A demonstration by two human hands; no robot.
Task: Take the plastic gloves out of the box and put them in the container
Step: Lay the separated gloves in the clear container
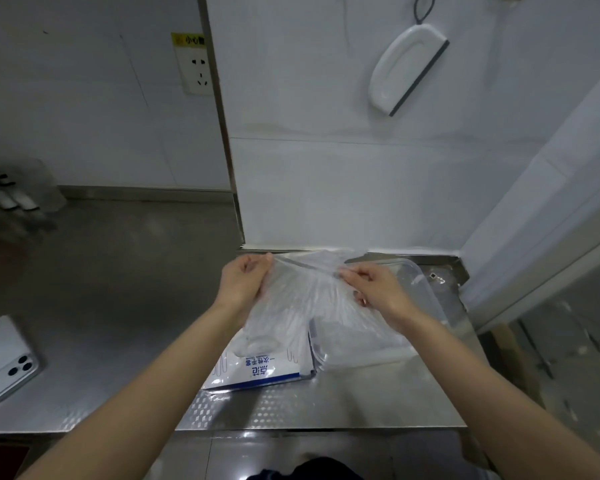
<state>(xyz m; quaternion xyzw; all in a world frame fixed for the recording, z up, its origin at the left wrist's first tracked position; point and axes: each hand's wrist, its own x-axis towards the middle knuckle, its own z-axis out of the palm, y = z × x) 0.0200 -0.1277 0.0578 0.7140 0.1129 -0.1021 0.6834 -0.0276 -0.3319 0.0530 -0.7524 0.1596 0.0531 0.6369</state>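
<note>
The left hand's [245, 282] fingers [257, 263] were curled and pinched the upper left edge of the gloves [302, 299]. The right hand's [374, 289] fingers [349, 273] were curled and pinched the upper right edge. The gloves, a clear plastic bundle, were stretched between both hands and held off the counter [118, 271]. Their lower part hung over the far end of the box [257, 370] and the left side of the container [418, 282]. The box lay flat on the counter, near the front edge. The container, clear plastic, stood just beside the box on its right. A phone [7, 358] lay face down at the far left of the counter, well apart from the box. On the wall, a socket [196, 71] was mounted at left and a squeegee [406, 69] hung at right.
</note>
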